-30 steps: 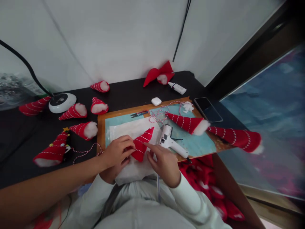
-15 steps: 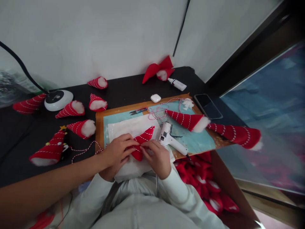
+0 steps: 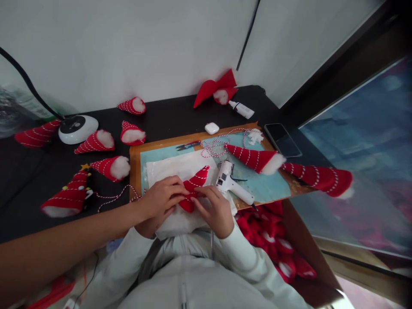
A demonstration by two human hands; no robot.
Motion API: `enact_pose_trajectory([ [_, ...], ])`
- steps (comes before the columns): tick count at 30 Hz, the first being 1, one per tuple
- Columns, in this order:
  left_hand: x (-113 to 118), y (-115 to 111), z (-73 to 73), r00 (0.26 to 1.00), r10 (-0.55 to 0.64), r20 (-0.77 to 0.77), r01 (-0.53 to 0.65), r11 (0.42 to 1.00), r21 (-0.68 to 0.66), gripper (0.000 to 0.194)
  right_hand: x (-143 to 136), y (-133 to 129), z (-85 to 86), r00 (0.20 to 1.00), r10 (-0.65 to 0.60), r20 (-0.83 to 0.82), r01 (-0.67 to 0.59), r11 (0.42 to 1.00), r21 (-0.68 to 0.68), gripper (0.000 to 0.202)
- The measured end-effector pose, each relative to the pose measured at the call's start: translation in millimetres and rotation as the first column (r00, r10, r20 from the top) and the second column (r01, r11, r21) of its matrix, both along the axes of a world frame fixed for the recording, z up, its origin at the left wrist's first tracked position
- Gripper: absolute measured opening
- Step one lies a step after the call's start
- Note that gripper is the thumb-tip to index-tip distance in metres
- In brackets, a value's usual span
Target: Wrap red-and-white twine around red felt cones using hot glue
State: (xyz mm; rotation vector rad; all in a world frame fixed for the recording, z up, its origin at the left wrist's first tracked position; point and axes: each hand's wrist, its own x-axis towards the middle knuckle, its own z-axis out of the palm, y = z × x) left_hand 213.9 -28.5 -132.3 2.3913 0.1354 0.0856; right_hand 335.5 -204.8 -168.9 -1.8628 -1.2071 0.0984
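Observation:
A small red felt cone (image 3: 195, 182) with red-and-white twisted cord across it lies over a white sheet (image 3: 164, 168), tip pointing up and right. My right hand (image 3: 216, 211) pinches its right side with thumb and fingers. My left hand (image 3: 151, 225) is at its lower left, fingers curled toward it and largely covered by another person's hand (image 3: 164, 193). That other hand comes in on a bare arm (image 3: 80, 229) from the left, its fingertips on the cone's left side. Right of the cone lies a white glue gun (image 3: 236, 189).
A blue-topped board (image 3: 273, 184) carries tangled cord (image 3: 214, 148), thread snips (image 3: 188, 146) and a stuffed cone (image 3: 251, 159). More stuffed cones (image 3: 111, 167) and a decorated cone (image 3: 69, 193) stand left. A phone (image 3: 283, 139), glue bottle (image 3: 242, 110) and white case (image 3: 211, 128) lie behind. Red pieces (image 3: 273, 240) fill a box below.
The view has shifted slightly. The hands stay at the felt cone; my right fingers and the other person's fingers have moved a little along it.

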Motion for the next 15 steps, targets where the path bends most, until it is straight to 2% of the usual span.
enact_pose_trajectory([
  [9,-8.1,-1.1,-6.1,1.000,0.011,-0.005,-0.011,1.000,-0.014,0.028,5.1,-0.8,-2.6,0.998,-0.062,0.011,0.062,0.998,-0.013,0.032],
  [15,-6.9,-1.3,-5.2,1.000,0.026,-0.010,-0.026,0.999,-0.040,0.026,4.5,0.0,-1.9,0.998,-0.056,0.043,0.058,0.997,-0.041,0.023],
])
